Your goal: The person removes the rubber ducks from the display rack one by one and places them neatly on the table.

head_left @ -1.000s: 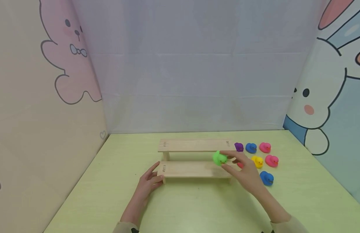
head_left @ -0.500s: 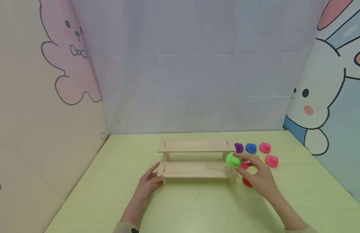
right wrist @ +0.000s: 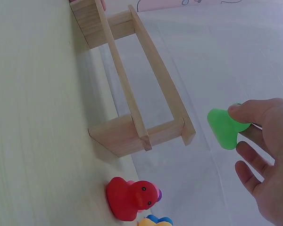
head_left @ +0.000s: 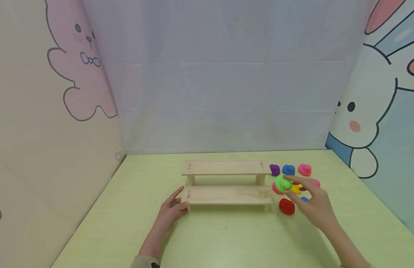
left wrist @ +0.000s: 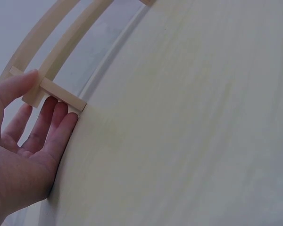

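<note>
A small two-step wooden shelf (head_left: 223, 195) stands on the table. At the left end of its lower step, my left hand (head_left: 172, 211) holds on, with the thumb on the wood and the fingers by the side leg (left wrist: 63, 95). My right hand (head_left: 315, 204) pinches a green rubber duck (head_left: 282, 183) between thumb and fingers, in the air to the right of the shelf. The right wrist view shows the green duck (right wrist: 222, 128) from behind, clear of the shelf. A red duck (head_left: 287, 206) sits on the table below it.
Several more rubber ducks stand right of the shelf, including a purple one (head_left: 274, 170), a blue one (head_left: 289, 170) and a pink one (head_left: 305, 169). A yellow duck (head_left: 296, 188) is partly behind my right fingers. A pale curtain (head_left: 227, 93) hangs behind the table.
My right hand has moved right with the green duck, from over the lower step to beyond the shelf's right end. The red duck has come into view. My left hand stays put.
</note>
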`<state>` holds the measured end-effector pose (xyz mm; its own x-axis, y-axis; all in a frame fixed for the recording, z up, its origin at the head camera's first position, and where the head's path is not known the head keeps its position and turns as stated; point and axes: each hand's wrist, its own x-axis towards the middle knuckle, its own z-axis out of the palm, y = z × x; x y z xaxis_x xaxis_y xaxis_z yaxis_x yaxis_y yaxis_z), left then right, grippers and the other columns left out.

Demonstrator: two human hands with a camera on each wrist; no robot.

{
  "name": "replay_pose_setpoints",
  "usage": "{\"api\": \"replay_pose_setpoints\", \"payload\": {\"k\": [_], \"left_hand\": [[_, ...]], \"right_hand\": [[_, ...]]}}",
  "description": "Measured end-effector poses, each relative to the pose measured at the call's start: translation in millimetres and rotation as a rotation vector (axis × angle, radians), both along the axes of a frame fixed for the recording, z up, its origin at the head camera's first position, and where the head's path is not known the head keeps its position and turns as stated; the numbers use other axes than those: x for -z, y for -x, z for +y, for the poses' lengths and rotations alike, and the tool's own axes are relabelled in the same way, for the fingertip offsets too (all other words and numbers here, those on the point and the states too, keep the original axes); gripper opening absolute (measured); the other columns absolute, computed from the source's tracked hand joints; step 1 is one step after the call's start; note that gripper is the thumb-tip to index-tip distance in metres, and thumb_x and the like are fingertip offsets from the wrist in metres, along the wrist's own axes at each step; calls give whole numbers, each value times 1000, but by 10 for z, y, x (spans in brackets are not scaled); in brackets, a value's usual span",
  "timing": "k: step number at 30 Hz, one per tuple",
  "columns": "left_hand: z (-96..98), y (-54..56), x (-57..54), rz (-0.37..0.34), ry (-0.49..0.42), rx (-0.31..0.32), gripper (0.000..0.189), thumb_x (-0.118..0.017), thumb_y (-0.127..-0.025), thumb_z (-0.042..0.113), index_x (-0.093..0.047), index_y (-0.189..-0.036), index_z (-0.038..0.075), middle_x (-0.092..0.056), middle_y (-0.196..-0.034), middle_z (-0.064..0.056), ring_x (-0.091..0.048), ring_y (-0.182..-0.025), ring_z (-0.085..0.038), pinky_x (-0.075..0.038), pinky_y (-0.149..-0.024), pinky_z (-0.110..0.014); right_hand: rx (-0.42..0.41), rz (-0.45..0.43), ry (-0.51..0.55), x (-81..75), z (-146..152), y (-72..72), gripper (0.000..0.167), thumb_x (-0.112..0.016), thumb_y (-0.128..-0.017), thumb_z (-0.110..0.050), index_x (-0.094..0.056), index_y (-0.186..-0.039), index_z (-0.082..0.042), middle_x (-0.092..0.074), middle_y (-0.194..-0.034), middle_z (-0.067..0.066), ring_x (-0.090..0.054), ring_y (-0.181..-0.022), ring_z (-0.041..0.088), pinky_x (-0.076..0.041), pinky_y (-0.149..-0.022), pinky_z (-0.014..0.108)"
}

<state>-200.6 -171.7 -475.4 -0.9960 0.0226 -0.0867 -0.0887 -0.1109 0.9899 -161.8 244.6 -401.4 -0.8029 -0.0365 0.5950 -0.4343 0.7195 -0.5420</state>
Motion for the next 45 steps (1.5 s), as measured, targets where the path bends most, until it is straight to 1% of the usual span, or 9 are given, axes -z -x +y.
{"api": "replay_pose_setpoints", "payload": {"k": [4, 8, 17, 21, 28, 30, 35, 42, 45], "left_hand": [[-1, 7, 3, -2, 4, 0, 66, -70, -89, 10, -42, -149, 12, -60, -115, -15, -62, -99, -24, -54, -85, -36], [-2, 13, 4, -4, 5, -3, 66, -71, -89, 9, -42, -149, 13, -60, -115, -15, -62, -99, -24, -54, -85, -35], [2, 15, 12, -4, 8, -5, 66, -71, -89, 9, -43, -148, 13, -59, -115, -17, -63, -98, -24, -54, -85, -35], [3, 20, 20, -6, 8, -9, 66, -71, -88, 8, -44, -148, 13, -59, -115, -17, -63, -97, -24, -54, -85, -36], [1, 26, 22, -8, 4, -12, 65, -71, -88, 7, -45, -147, 14, -59, -115, -17, -63, -97, -24, -54, -84, -35], [1, 26, 19, -9, 5, -11, 65, -71, -88, 8, -44, -148, 13, -59, -115, -17, -62, -98, -25, -54, -84, -35], [-4, 18, 18, -9, 3, -5, 67, -71, -89, 9, -43, -149, 13, -58, -116, -17, -62, -99, -25, -54, -85, -35], [-9, 10, 7, -9, -7, -4, 67, -71, -88, 8, -43, -148, 12, -59, -115, -17, -62, -100, -25, -54, -85, -35], [-10, 10, 4, -11, -10, -5, 66, -72, -88, 8, -43, -148, 12, -59, -115, -17, -62, -100, -26, -54, -85, -35]], "right_hand": [[18, 35, 2, 3, 92, -9, 51, -80, -77, 2, -66, -125, -10, -62, -112, 3, -48, -97, 2, -40, -78, 5], [41, 51, 4, 9, 183, -19, 52, -80, -77, 3, -66, -125, -10, -62, -111, 4, -48, -95, 2, -39, -78, 6], [95, 33, 2, 67, 407, -17, 51, -79, -79, 1, -64, -127, -7, -62, -110, 9, -46, -93, -1, -37, -75, 2], [91, 58, -3, 114, 510, -9, 52, -80, -78, 2, -65, -126, -9, -63, -107, 4, -48, -96, 4, -37, -77, 3], [111, 40, -8, 155, 681, -30, 51, -79, -80, -1, -66, -127, -14, -56, -114, -25, -48, -97, 7, -39, -76, 5], [115, 33, -21, 173, 729, -31, 50, -79, -81, -2, -65, -128, -14, -53, -115, -30, -48, -96, 5, -40, -75, 6], [110, 17, -36, 217, 843, -30, 50, -78, -81, -2, -65, -128, -13, -49, -115, -35, -47, -95, -1, -40, -74, 6], [127, -54, -61, 241, 997, -39, 46, -77, -85, -10, -64, -128, -13, -45, -114, -36, -45, -94, -7, -40, -71, 5], [138, -87, -80, 250, 1068, -39, 44, -77, -85, -13, -64, -127, -12, -49, -113, -31, -43, -92, -11, -42, -68, 6]]}}
